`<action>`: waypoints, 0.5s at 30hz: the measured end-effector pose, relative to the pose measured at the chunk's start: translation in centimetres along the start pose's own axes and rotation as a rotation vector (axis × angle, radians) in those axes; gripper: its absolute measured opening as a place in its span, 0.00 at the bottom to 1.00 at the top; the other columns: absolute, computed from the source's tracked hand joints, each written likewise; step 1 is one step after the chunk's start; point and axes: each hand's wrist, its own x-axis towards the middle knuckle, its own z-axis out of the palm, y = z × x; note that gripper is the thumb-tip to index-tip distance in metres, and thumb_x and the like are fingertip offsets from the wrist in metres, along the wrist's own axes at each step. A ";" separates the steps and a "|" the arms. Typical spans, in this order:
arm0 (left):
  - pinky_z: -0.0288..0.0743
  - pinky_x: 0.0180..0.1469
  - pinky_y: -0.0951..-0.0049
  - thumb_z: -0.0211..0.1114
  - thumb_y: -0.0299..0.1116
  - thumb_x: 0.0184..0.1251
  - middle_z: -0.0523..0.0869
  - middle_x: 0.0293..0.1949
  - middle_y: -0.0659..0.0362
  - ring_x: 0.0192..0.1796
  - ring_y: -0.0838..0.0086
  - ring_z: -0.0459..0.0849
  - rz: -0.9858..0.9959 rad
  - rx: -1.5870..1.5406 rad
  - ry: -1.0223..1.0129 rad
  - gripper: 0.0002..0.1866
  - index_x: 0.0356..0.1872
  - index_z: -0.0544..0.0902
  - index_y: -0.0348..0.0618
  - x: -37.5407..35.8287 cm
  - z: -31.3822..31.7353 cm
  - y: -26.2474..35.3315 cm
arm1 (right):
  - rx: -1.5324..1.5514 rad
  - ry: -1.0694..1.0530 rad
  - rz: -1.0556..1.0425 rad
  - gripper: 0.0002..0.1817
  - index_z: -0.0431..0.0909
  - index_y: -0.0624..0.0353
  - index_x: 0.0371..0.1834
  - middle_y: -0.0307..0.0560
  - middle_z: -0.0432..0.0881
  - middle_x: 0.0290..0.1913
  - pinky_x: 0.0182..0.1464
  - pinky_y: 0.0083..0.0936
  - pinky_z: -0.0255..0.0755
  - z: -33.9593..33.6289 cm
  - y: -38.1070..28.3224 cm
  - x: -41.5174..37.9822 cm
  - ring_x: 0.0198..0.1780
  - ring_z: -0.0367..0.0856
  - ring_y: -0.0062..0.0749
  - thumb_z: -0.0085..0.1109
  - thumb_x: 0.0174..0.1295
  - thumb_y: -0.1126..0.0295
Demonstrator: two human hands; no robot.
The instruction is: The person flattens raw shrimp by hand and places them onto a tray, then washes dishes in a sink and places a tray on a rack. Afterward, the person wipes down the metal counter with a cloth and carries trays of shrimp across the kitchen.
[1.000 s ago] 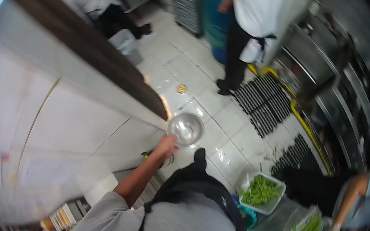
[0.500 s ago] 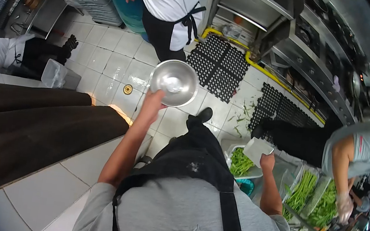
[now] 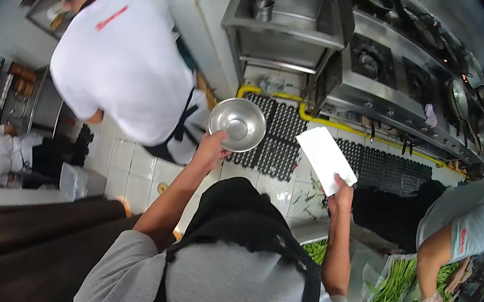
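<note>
My left hand [image 3: 211,149] grips the near rim of a round steel bowl [image 3: 237,125]. The bowl is held over the floor with its inside facing up, and no food shows in it. My right hand [image 3: 341,194] is closed on the lower corner of a flat white rectangular sheet [image 3: 324,156]. Whether the sheet is paper or a thin board I cannot tell. Bowl and sheet are apart, the sheet to the right of the bowl.
A steel stove [image 3: 384,90] runs along the upper right, beside a steel sink table [image 3: 282,34]. One person [image 3: 132,57] in white stands at upper left. Another person [image 3: 462,223] in grey bends over green vegetables [image 3: 395,284]. Black mats [image 3: 278,153] lie on the tiles.
The view has shifted forward, towards the stove. My right hand has raised the white sheet, which now shows its broad face. The bowl is still in my left hand. The person in white has bent over.
</note>
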 end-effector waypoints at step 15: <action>0.80 0.41 0.69 0.65 0.40 0.73 0.87 0.46 0.61 0.40 0.74 0.86 -0.046 -0.022 -0.168 0.21 0.65 0.78 0.53 32.7 22.1 17.5 | 0.018 0.149 -0.208 0.26 0.74 0.71 0.69 0.55 0.89 0.49 0.27 0.34 0.88 15.0 -22.2 6.0 0.37 0.93 0.40 0.65 0.71 0.70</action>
